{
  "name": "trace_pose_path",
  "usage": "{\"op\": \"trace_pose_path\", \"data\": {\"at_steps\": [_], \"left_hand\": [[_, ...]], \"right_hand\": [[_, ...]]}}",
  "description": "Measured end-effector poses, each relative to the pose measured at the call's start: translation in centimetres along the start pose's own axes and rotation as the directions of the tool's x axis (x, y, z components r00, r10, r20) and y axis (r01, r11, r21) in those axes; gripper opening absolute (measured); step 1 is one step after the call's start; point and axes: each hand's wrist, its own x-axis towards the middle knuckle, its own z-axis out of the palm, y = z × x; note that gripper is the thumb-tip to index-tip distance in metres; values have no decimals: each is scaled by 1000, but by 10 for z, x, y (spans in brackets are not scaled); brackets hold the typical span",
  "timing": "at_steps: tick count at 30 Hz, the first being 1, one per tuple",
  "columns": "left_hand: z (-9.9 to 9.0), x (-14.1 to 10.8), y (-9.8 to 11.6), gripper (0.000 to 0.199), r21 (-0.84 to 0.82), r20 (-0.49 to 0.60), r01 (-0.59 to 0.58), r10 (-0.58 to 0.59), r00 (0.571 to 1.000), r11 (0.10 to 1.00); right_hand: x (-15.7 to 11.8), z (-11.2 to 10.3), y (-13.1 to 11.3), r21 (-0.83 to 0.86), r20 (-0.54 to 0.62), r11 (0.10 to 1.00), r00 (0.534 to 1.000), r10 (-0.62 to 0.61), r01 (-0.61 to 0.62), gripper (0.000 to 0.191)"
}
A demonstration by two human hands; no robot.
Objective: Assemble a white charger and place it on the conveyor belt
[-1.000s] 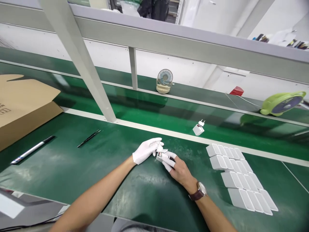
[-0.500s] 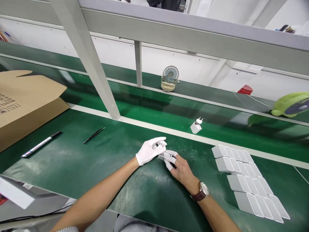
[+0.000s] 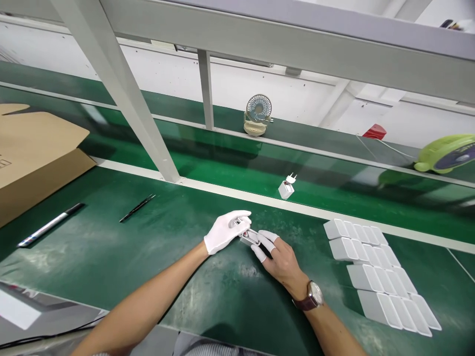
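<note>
My left hand, in a white glove, and my right hand, bare with white finger cots and a wristwatch, meet over the green bench mat. Both pinch one small white charger just above the mat; the fingers hide most of it. Several more white chargers lie in neat rows to the right of my right hand. A single white charger with its plug pins up stands on the conveyor belt beyond my hands.
A cardboard box sits at the left. A marker pen and black tweezers lie on the mat left of my hands. A small desk fan and a green fan stand behind the belt. A slanted frame post rises ahead.
My hands stay together on the small charger, the fingers shifting slightly around it. The lone charger on the belt has drifted a little to the left. The view has shifted slightly.
</note>
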Motion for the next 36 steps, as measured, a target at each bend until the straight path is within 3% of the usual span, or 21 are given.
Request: {"op": "trace_pose_path", "data": {"at_steps": [5, 8, 11, 15, 20, 27, 36], "left_hand": [[-1, -1, -2, 50, 23, -2, 9, -9, 1000, 1000], [-2, -1, -3, 50, 50, -2, 6, -5, 1000, 999], [-3, -1, -3, 49, 86, -5, -4, 4, 1000, 996], [-3, -3, -1, 50, 85, -2, 7, -7, 1000, 996], [-2, -2, 0, 53, 96, -10, 19, -19, 1000, 995], [-4, -1, -2, 50, 63, -6, 19, -18, 1000, 998], [-9, -5, 0, 54, -121, 201, -12, 36, 979, 993]], "right_hand": [[3, -1, -4, 137, 68, 985, 993, 93, -102, 51], [7, -5, -7, 272, 97, 937, 975, 200, -219, 36], [10, -5, -8, 261, 130, 922, 957, 259, -285, 25], [12, -4, -8, 150, 195, 955, 955, 224, -254, 31], [11, -7, -5, 195, 106, 943, 962, 252, -268, 29], [7, -1, -2, 120, 84, 988, 993, 86, -96, 41], [1, -2, -4, 103, 105, 995, 994, -2, -9, 49]]}}
